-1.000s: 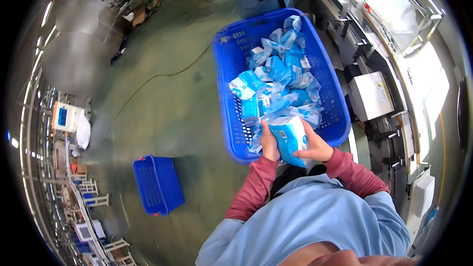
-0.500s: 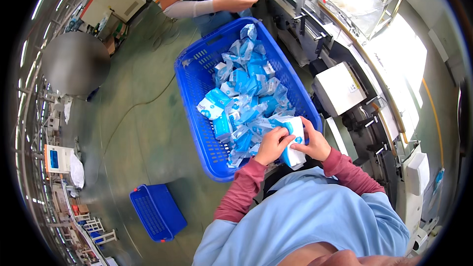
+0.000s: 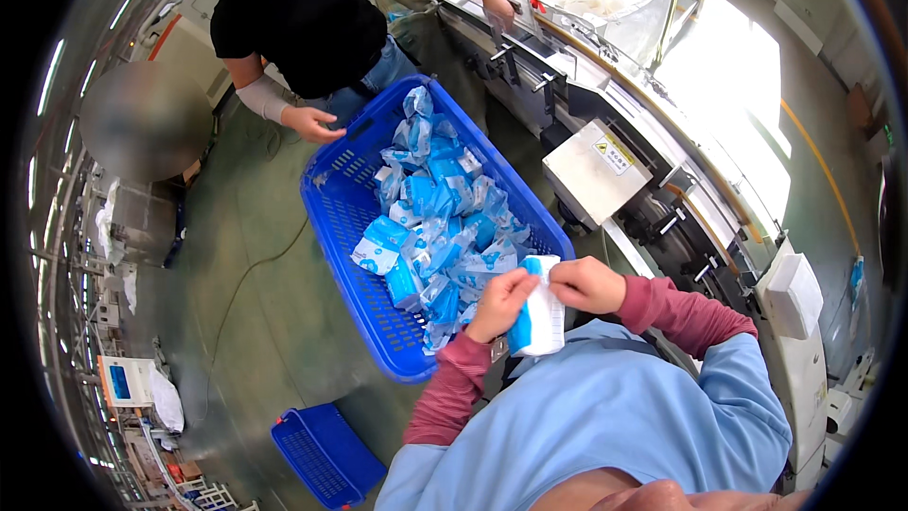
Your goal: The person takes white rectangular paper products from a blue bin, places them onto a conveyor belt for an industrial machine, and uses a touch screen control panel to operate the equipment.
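Note:
Between my hands, close to my body, is a blue-and-white soft plastic pack point(image 3: 543, 324), tilted over the basket's near end. My left hand point(image 3: 501, 305) pinches its upper left side, thumb on top. The right hand point(image 3: 590, 286) is closed with curled fingers at the pack's upper right edge, gripping the wrapper there. Just beyond lies a big blue plastic basket point(image 3: 352, 308) heaped with similar packs point(image 3: 381, 246) and crumpled clear-and-blue wrapping film point(image 3: 440, 199). What the pack contains does not show.
Across the basket stands a person in black point(image 3: 298, 24), one hand by the rim, the other on the machine line. A conveyor machine with a metal box point(image 3: 598, 170) runs along the right. A smaller blue basket point(image 3: 326, 454) sits on the green floor point(image 3: 274, 322), lower left.
My right hand's fingers have gone from spread around the pack to curled at its edge. The other person has come further into view and now reaches to the machine. The whole view has shifted.

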`<control>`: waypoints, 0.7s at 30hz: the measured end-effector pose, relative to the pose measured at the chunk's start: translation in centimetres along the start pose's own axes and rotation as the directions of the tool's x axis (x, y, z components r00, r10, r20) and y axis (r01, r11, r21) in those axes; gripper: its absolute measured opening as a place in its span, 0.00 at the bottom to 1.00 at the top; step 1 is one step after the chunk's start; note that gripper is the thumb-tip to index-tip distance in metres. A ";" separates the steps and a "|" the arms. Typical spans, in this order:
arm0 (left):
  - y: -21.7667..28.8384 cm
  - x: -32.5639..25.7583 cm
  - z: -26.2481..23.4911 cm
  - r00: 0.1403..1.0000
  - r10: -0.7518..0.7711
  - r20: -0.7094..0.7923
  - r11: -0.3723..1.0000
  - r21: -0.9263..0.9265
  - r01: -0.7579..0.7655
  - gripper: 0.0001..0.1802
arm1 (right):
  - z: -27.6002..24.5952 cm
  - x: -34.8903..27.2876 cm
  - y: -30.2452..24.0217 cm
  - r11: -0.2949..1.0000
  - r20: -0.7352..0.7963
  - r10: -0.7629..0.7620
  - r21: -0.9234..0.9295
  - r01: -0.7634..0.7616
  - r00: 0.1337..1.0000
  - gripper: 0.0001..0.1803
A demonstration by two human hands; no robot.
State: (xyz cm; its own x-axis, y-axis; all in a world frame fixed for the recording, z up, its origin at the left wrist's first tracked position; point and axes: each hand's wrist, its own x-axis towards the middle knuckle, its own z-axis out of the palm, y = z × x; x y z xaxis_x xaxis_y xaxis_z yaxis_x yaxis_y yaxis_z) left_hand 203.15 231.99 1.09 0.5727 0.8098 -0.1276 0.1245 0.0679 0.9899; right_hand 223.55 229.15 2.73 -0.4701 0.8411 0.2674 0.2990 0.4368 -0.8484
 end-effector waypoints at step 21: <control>3.4 -1.7 3.0 0.969 0.139 -0.204 0.912 0.408 -0.044 0.21 | -1.2 -0.6 -1.8 0.984 -0.186 0.172 -0.013 -0.177 0.967 0.04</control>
State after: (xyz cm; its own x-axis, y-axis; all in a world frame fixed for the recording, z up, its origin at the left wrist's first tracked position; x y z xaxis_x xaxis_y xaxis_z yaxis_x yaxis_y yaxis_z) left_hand 205.03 229.11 4.50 0.4065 0.9133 0.0263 0.4189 -0.2118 0.8830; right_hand 224.29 228.27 4.63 -0.2487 0.9481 0.1982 0.3886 0.2851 -0.8762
